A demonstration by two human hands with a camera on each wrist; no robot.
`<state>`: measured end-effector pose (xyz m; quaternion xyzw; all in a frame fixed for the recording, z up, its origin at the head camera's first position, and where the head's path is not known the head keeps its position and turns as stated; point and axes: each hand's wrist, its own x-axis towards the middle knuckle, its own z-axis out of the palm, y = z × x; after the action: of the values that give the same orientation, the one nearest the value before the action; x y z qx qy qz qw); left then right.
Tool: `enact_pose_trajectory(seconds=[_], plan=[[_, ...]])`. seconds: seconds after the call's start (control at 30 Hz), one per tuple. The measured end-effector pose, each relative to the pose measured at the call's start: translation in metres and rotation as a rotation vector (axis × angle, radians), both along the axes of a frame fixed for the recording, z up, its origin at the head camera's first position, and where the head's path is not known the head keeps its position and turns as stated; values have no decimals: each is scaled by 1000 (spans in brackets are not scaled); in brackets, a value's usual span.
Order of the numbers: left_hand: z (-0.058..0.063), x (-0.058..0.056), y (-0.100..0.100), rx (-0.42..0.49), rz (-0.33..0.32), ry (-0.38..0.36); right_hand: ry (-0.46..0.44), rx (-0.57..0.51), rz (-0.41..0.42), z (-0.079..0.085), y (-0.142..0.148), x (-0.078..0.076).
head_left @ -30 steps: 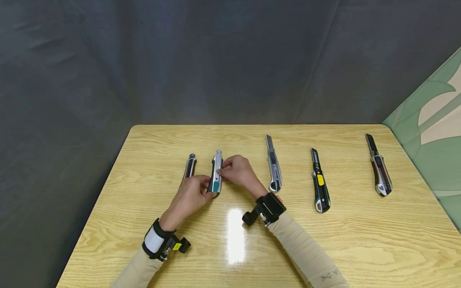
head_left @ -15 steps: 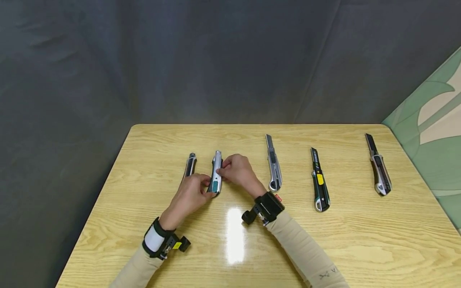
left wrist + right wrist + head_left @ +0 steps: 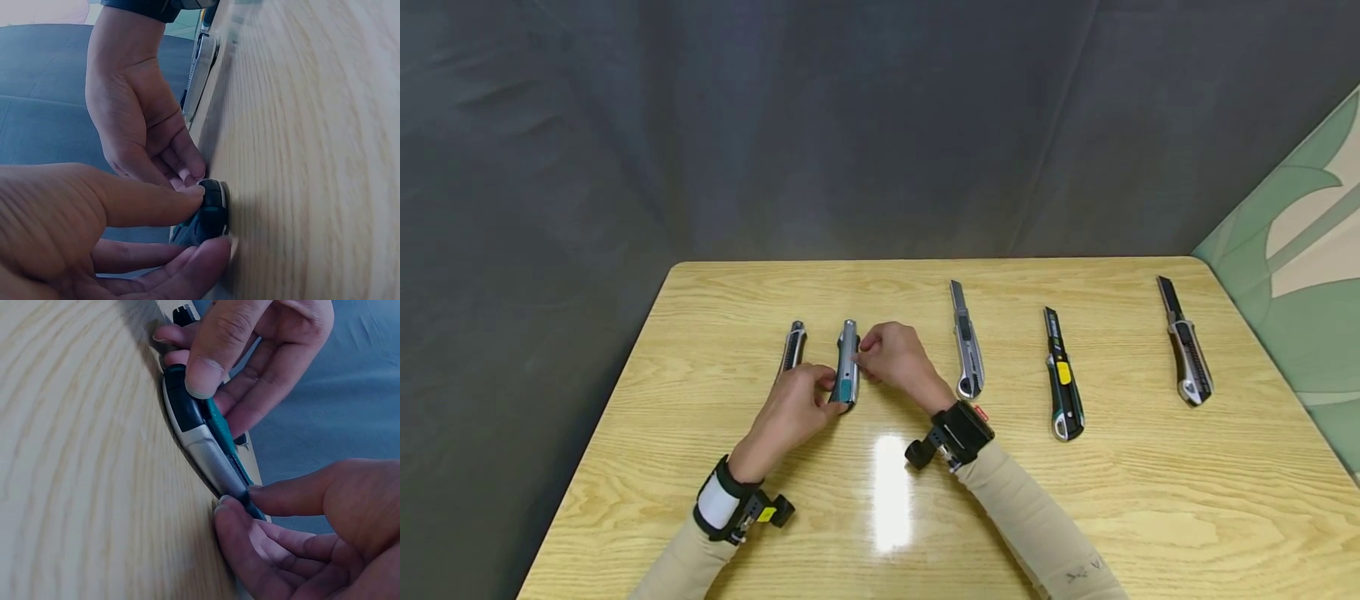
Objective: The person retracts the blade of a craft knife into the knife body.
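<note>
A silver and black utility knife with a teal slider lies on the wooden table, its front end pointing away from me. My left hand pinches its rear end, thumb on top and fingers at the far side. In the right wrist view, the thumb and forefinger of my right hand pinch the knife near its front end. No blade shows on it. Just left of it lies another black and silver utility knife, whose rear part is hidden behind my left hand.
To the right, spaced apart, lie a grey utility knife, a dark one with a yellow slider and a black and silver one; blades point away. A dark curtain hangs behind the table.
The knife between my hands has shifted slightly toward me, its front end lower in the head view. Both hands stay nearly in place. The other knives lie as before.
</note>
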<state>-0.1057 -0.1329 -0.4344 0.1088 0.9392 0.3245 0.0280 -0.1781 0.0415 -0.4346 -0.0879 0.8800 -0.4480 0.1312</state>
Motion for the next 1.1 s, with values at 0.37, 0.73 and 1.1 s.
enact_pose_trajectory(seconds=[0.37,0.73,1.1], plan=[[12,-1,11,6,50,170,143,64,-43,27,36,-4],[17,-11,44,78,-61,143,79,-138,-151,40,92,-14],[11,-16,81,129,-185,105,41,-101,-272,30,126,-19]])
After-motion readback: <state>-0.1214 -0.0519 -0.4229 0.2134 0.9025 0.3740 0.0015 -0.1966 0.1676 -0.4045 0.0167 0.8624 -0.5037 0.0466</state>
